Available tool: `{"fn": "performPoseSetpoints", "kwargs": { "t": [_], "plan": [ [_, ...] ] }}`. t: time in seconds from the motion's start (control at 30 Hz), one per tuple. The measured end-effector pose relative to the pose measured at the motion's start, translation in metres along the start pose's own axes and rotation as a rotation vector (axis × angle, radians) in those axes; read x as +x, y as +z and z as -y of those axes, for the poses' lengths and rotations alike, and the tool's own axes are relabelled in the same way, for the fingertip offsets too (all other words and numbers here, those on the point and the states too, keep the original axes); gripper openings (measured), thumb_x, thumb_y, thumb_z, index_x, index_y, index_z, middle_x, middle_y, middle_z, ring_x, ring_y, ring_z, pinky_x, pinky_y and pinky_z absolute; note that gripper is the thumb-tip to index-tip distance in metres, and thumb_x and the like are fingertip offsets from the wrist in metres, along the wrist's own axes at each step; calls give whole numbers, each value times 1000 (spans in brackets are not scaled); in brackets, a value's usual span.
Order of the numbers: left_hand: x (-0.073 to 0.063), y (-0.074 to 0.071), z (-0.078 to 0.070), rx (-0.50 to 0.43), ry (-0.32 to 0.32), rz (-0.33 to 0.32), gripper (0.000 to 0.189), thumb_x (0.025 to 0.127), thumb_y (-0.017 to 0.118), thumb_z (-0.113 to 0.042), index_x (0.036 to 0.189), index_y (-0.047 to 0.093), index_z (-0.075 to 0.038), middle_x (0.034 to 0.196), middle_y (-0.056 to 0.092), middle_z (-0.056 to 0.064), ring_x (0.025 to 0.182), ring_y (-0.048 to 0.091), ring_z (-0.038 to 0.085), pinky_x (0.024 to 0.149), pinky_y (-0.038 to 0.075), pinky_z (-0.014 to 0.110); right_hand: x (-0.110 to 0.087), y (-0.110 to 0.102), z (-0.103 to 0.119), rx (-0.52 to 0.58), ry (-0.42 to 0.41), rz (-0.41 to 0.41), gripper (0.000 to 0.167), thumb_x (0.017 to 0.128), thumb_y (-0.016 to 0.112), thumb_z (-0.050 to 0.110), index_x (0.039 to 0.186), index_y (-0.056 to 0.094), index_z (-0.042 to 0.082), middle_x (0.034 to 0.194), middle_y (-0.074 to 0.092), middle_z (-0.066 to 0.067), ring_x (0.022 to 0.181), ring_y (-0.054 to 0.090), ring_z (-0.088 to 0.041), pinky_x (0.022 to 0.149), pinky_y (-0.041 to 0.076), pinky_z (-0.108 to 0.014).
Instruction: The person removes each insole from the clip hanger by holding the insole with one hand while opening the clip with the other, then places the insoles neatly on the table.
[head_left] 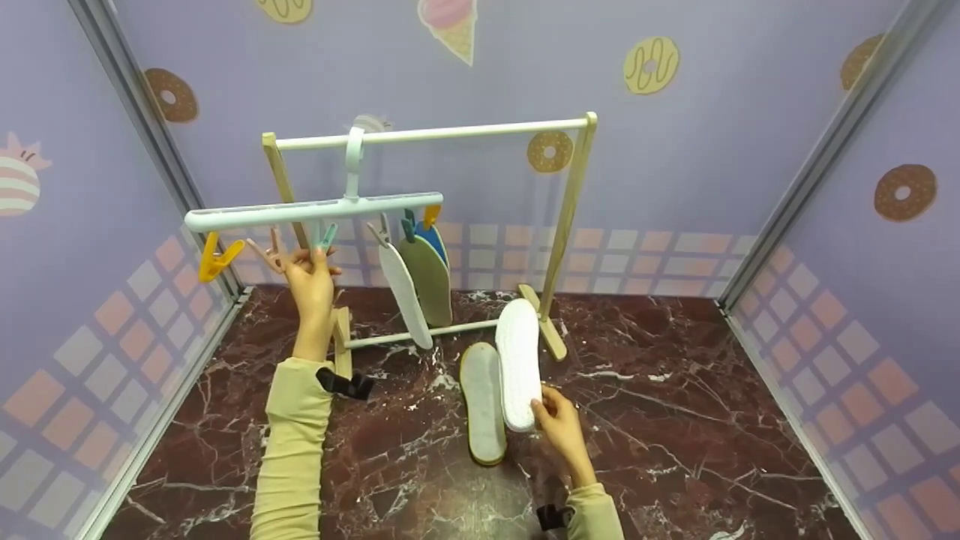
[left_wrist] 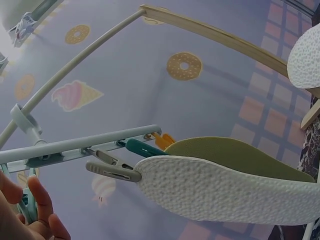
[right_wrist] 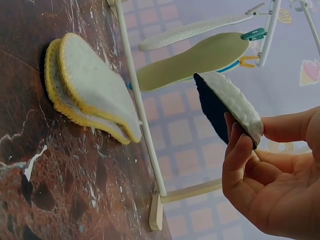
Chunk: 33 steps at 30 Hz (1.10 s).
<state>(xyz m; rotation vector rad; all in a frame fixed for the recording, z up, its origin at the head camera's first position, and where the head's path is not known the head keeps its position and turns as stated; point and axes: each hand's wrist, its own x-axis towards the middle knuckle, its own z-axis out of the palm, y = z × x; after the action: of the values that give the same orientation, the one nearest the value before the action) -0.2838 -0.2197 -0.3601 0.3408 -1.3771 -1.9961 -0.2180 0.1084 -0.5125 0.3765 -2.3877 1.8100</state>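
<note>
Head view: wooden rack point(head_left: 472, 133), at 11 o'clock | hanger point(head_left: 315, 213), at 10 o'clock | white insole point(head_left: 518, 360), at 5 o'clock | right hand point(head_left: 562, 429) pinches insole's lower end | left hand point(head_left: 310, 283), at 9 o'clock, pinches the green clip point(head_left: 328, 235)

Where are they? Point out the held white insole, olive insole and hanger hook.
Held white insole point(head_left: 518, 364), head view, white face's middle.
Olive insole point(head_left: 433, 280), head view, its visible face.
Hanger hook point(head_left: 353, 163), head view, its shaft.
</note>
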Motion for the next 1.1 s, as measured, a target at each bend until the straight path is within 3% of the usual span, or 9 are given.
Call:
{"fn": "performPoseSetpoints", "kwargs": {
  "t": [0.17,0.33,0.43,0.57,0.73,0.8,1.0,1.03,1.1],
  "plan": [
    [1,2,-1,-25,-43,-43,11,93,40,-7,92,29,-10,72,57,-7,43,48,3,46,37,12,0,-2,-6,-32,10,3,25,85,47,-8,104,48,-24,82,59,-35,59,51,-7,49,44,-18],
    [1,3,-2,-25,-70,-61,11,94,39,-8,94,29,-11,75,54,-6,44,48,1,49,38,13,4,-3,-35,-62,29,-2,28,86,49,-2,106,49,-22,80,60,-32,59,55,-14,49,46,-20],
    [1,3,-2,-40,-79,-69,11,94,39,-8,94,29,-10,75,53,-6,43,48,1,50,39,13,7,-5,-58,-49,-11,-7,36,88,52,12,108,51,-18,80,62,-27,60,57,-15,49,49,-27],
    [0,3,-2,-52,-91,-67,13,93,41,-9,92,28,-10,70,54,-9,42,50,1,49,41,12,11,-8,-87,-5,-123,-14,41,88,53,24,107,54,-12,78,65,-17,62,57,-9,48,47,-25],
    [-1,0,-1,-26,-120,-29,17,93,43,-13,89,27,-12,62,57,-14,42,51,0,45,39,11,5,-8,-65,-65,19,-24,36,87,51,11,108,50,-19,80,62,-26,61,55,-11,49,45,-21],
    [-2,-1,-1,-5,-133,-16,18,93,43,-16,88,26,-14,60,57,-16,41,51,0,43,38,11,6,-8,-71,-73,32,-22,36,87,52,11,108,51,-19,80,62,-25,61,56,-13,50,45,-22],
    [-1,-2,0,4,-161,-22,18,94,43,-19,85,27,-16,59,57,-17,41,51,-1,41,38,11,29,-4,-179,-46,-161,-48,28,89,53,21,102,61,-2,74,66,-2,62,58,-6,48,43,-20],
    [-1,-2,0,-1,-162,-23,18,94,42,-19,85,27,-16,59,57,-16,41,51,-1,42,39,11,30,-4,-182,-49,-156,-50,27,88,53,20,102,60,-2,75,66,-3,63,59,-7,50,44,-21],
    [-1,-2,-1,-21,-159,-23,18,94,42,-18,84,27,-15,59,56,-15,41,51,-1,42,39,11,27,-5,-162,-81,-72,-40,31,89,52,19,106,59,-5,79,67,-10,67,61,-13,54,48,-26]
  ]
}}
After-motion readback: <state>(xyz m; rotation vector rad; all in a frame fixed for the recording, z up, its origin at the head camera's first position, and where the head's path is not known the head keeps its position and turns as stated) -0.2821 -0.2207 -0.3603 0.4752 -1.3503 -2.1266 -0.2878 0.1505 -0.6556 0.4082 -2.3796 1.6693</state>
